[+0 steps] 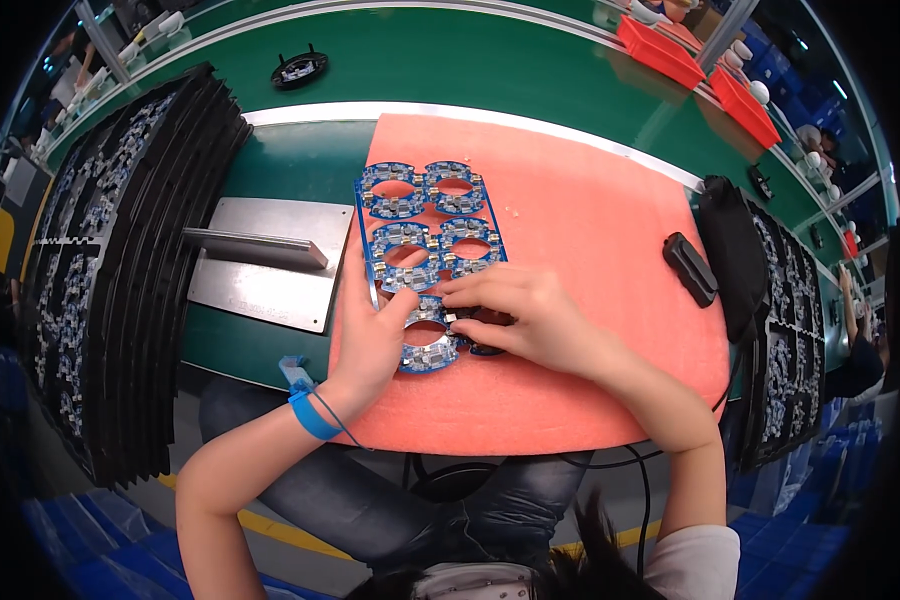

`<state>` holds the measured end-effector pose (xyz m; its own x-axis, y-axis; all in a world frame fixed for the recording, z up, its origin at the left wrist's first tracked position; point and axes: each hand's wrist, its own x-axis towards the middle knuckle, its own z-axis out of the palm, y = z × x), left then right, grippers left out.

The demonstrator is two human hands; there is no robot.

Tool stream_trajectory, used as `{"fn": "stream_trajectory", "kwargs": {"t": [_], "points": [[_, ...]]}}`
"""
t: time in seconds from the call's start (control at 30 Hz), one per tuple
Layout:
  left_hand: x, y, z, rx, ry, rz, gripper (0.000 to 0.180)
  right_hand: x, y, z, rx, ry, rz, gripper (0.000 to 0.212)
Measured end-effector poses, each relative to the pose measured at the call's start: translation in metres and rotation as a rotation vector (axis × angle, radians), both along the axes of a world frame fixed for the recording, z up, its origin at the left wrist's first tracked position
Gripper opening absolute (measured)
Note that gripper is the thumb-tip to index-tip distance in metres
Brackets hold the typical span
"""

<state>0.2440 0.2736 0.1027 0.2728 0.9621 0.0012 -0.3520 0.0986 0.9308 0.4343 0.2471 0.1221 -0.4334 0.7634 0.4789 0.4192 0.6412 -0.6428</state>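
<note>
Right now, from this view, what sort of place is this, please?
Probably an electronics assembly workshop: a blue circuit-board panel in front, stacked black trays of circuit boards at the left, and a long green worktop beyond suggest it.

I sit in a factory workshop, at a place where electronics are assembled. In the middle of the frame, blue circuit boards (407,243) lie before me on a pink foam sheet (600,240). At the left and right sides there are stacks of black trays (175,220) filled with electronic parts. Across the top runs a long green surface (450,65), similar to a conveyor line, with red bins (660,52) in the upper right. Near the right edge I see another person (858,368), and a yellow stripe (300,535) marks the floor below.
</note>
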Motion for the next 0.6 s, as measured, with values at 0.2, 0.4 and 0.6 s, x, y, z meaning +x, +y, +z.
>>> {"fn": "stream_trajectory", "kwargs": {"t": [0.2,0.4,0.6], "points": [[-0.001,0.001,0.001,0.039,-0.007,-0.013,0.062,-0.01,-0.014,0.003,0.15,-0.212,-0.127,0.018],[0.0,0.001,0.001,0.03,0.005,-0.006,0.062,-0.016,-0.018,0.006,0.207,-0.234,-0.16,0.021],[-0.003,0.002,0.007,0.014,-0.019,-0.091,0.073,-0.002,-0.003,0.011,0.34,-0.253,-0.297,0.027]]}}
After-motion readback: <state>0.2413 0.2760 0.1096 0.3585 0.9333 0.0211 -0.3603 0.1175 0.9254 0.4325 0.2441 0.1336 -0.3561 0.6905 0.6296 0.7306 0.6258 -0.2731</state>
